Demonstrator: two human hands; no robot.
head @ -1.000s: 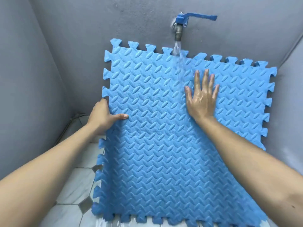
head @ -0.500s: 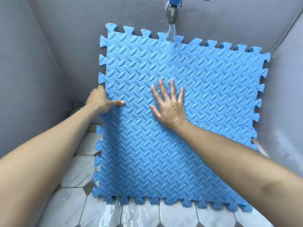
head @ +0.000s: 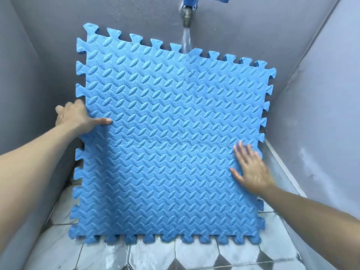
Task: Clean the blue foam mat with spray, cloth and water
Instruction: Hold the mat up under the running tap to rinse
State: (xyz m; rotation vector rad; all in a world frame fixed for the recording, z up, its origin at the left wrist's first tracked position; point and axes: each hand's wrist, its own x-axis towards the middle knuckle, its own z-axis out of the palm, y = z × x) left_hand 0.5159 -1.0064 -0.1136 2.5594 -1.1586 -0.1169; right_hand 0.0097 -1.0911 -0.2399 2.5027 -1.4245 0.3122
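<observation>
A corner of grey painted walls (head: 321, 78) above a floor (head: 224, 256) of pale tiles with dark diamond insets, wet and glossy near the front. A tap (head: 188, 10) with a blue handle projects from the back wall at top centre; a stream of water (head: 186, 40) falls from it onto the top edge of the mat. The blue foam mat (head: 171, 145), roughly square with no clear long axis, stands nearly upright on its lower edge on the floor, its embossed face toward the camera, its top leaning toward the back wall and tilted slightly down to the right. Puzzle-tooth tabs run along all 4 edges. The left hand (head: 78, 117) grips the left edge, thumb lying flat across the front face; its fingers wrap behind the mat and cannot be judged. The right hand (head: 251, 170) lies flat on the face near the lower right edge, fingers straight and slightly spread; it is blurred.
</observation>
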